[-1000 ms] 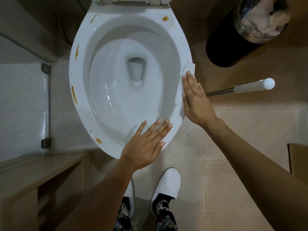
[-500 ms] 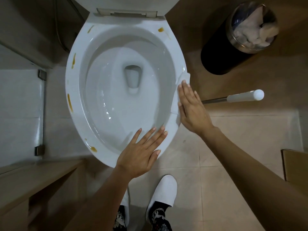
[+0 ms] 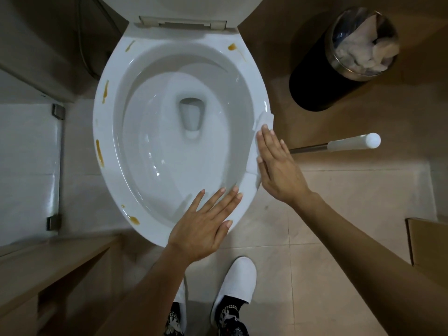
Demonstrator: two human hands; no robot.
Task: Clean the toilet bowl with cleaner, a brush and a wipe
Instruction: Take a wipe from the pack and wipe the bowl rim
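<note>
- Here my right hand [image 3: 278, 168] lies flat, fingers straight and together, pressing a white wipe [image 3: 260, 132] onto the right side of the toilet bowl [image 3: 109, 170] rim
- The wipe shows past my fingertips and along the thumb side, draped over the rim's outer edge
- My left hand [image 3: 206, 226] rests palm down on the near rim, fingers spread and straight, holding nothing
- Yellow-brown stains [image 3: 100, 152] mark the left rim, the near-left edge and both back corners
- The brush handle [image 3: 349, 144] sticks out just right of my right hand, its head hidden
- A black bin [image 3: 322, 81] stuffed with paper stands on the floor at back right
</note>
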